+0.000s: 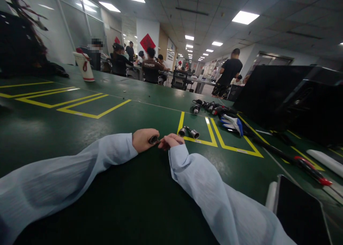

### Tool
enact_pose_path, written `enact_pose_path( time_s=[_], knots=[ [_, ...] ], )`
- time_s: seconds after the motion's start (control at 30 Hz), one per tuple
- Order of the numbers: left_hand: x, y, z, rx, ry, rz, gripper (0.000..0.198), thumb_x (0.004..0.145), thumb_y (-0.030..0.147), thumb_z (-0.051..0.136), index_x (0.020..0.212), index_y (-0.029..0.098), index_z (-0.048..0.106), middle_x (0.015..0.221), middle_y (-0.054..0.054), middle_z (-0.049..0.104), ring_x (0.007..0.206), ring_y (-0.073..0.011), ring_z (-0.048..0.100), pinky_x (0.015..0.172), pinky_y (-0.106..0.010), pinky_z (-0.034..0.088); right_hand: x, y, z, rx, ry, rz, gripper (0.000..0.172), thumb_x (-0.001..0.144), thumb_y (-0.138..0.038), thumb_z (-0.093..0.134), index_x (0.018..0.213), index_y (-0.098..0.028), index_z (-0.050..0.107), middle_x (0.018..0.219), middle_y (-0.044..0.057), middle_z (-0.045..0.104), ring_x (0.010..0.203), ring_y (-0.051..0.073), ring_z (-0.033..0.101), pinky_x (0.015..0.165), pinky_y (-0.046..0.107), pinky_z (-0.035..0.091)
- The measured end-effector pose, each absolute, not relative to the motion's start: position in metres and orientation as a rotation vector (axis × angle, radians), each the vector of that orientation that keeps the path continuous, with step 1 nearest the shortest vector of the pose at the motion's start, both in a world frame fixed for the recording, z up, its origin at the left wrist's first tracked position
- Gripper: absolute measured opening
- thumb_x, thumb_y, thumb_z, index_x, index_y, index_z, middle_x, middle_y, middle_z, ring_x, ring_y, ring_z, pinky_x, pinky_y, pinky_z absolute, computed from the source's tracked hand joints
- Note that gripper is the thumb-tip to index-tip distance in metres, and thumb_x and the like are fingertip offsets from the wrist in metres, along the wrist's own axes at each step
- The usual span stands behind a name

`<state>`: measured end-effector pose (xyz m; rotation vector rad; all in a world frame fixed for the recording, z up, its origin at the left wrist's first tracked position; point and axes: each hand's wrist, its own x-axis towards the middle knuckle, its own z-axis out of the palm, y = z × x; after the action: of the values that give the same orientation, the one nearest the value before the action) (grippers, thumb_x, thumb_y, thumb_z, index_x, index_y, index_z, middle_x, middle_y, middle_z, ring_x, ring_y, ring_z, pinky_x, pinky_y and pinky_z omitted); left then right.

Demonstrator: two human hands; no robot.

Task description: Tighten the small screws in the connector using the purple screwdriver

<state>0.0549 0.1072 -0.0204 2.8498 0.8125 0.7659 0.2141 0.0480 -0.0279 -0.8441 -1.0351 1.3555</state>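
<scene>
Metal connector (153, 140) is held low over the green table (80, 130), enclosed by the curled left hand (143, 139); its tip is pinched by the right hand (171, 141). If the grip is loosened, it may be rolled among the spare connectors (189, 132) nearby.

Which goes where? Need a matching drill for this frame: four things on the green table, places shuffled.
Things:
1. small dark round part
2. pair of metal cylinders
3. white and blue glove
4. white container

Places:
A. far left end of the green table
B. inside a yellow-lined box
C. in the left hand, by the right hand
D. beside the heap of dark parts

Pairs: 1-C, 2-B, 3-D, 4-A
</scene>
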Motion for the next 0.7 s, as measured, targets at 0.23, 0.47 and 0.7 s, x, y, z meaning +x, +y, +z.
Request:
enact_pose_path(
  time_s=[0.23,0.47,0.7],
  knots=[
    [0.0548,0.1079,-0.0193,2.722,0.726,0.936,0.016,0.075,0.027,0.050,0.064,0.016,0.047,0.059,0.002,0.048,0.053,-0.0093,0.045,0.051,-0.020,0.035,0.2224,0.0560,-0.0315,-0.767,-1.000,1.527,0.019,0.074,-0.019,0.052,0.058,-0.014,0.061,0.049,0.001,0.066,0.044,0.009,0.058,0.047,0.019,0.044],
    [0.0568,0.1096,-0.0211,2.568,0.692,1.011,0.019,0.074,0.030,0.052,0.063,0.015,0.046,0.057,0.003,0.047,0.050,-0.0083,0.044,0.048,-0.019,0.036,0.2192,0.0551,-0.0318,-0.704,-0.966,1.540,0.017,0.076,-0.020,0.052,0.063,-0.013,0.062,0.055,0.002,0.068,0.048,0.009,0.059,0.048,0.020,0.044],
    [0.0553,0.1063,-0.0196,2.856,0.773,0.882,0.013,0.075,0.024,0.049,0.066,0.016,0.050,0.061,0.001,0.050,0.055,-0.0105,0.047,0.050,-0.021,0.034,0.2193,0.0515,-0.0304,-0.816,-1.109,1.354,0.015,0.070,-0.022,0.057,0.057,-0.015,0.060,0.048,-0.001,0.064,0.042,0.009,0.053,0.046,0.021,0.042]
  ],
)
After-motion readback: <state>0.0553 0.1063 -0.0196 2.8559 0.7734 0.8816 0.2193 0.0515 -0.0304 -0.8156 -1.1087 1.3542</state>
